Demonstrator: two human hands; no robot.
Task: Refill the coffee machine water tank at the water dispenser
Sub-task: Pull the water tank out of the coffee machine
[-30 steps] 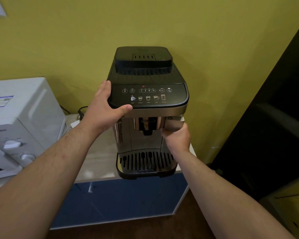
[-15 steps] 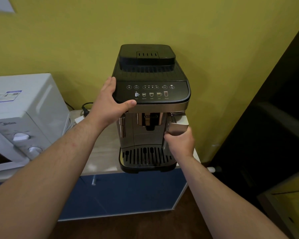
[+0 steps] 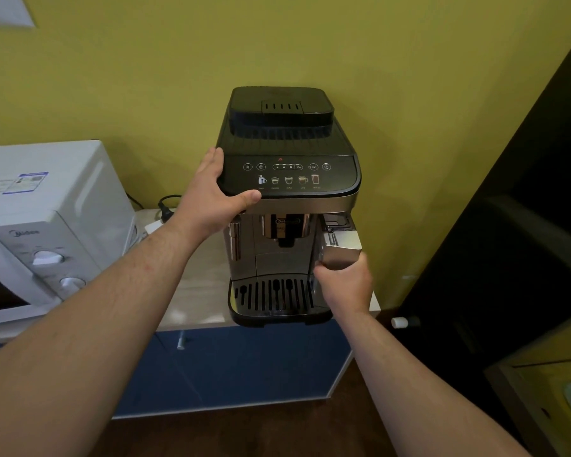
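Drawn further out than earlier, water tank (image 3: 341,250), at the countertop's (image 3: 198,291) right front corner, is gripped by right hand (image 3: 343,285); left hand (image 3: 211,199) clasps coffee machine (image 3: 287,179); extraction step, next needing a full pull.

A corner with an olive-yellow wall (image 3: 310,44) and a blue cabinet.

A pale worktop (image 3: 198,291) butts against the wall, topping the blue cabinet (image 3: 238,367), which has a small metal knob (image 3: 181,343). On the worktop's left end stands a white microwave (image 3: 47,219), with a black plug and cord (image 3: 165,209) against the wall just beside it. Below the cabinet lies dark brown floor (image 3: 244,433). Right of the cabinet stands tall dark furniture (image 3: 508,225), and a yellow box (image 3: 548,390) sits low at the far right.
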